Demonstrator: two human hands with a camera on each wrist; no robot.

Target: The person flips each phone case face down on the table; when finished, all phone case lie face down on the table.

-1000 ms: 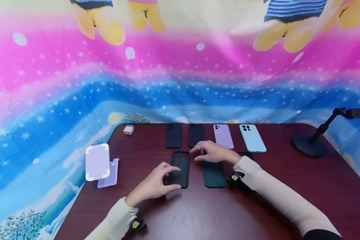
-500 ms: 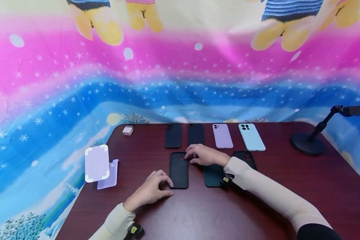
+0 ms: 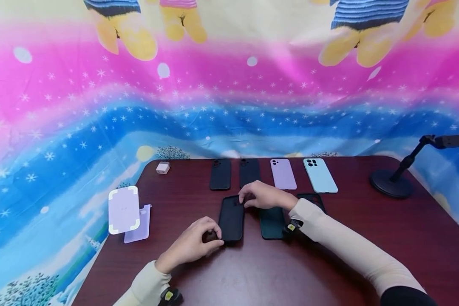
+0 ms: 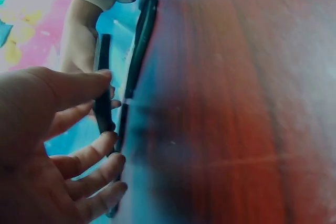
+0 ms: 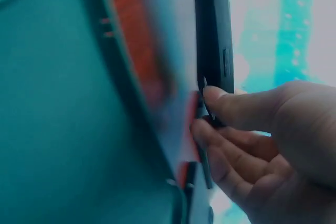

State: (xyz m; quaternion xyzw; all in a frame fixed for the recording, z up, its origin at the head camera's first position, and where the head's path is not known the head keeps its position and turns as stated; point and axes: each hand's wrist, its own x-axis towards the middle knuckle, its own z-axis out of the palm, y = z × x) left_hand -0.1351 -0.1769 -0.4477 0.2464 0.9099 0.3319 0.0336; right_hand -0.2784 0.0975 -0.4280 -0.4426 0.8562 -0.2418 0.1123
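Note:
A black phone case (image 3: 231, 219), its hollow inner side up, is held between both hands, slightly raised off the table. My left hand (image 3: 193, 240) pinches its near left corner. My right hand (image 3: 265, 195) pinches the far right corner, by the camera cutout. In the left wrist view the black phone case (image 4: 103, 111) stands edge-on between thumb and fingertips. The right wrist view has thumb and forefinger on the end of the black phone case (image 5: 215, 30). A dark green phone case (image 3: 272, 225) lies under my right wrist, partly hidden.
Two black cases (image 3: 220, 175), a lilac case (image 3: 284, 175) and a pale blue case (image 3: 321, 176) line the back. Another black case (image 3: 314, 199) is partly behind my right sleeve. A lilac stand (image 3: 124, 210), white charger (image 3: 162, 168) and black lamp-like base (image 3: 391, 183) sit outward.
My left hand has moved from above the case to its near left corner, and my right hand came onto the far corner. The case has tilted and lifted slightly.

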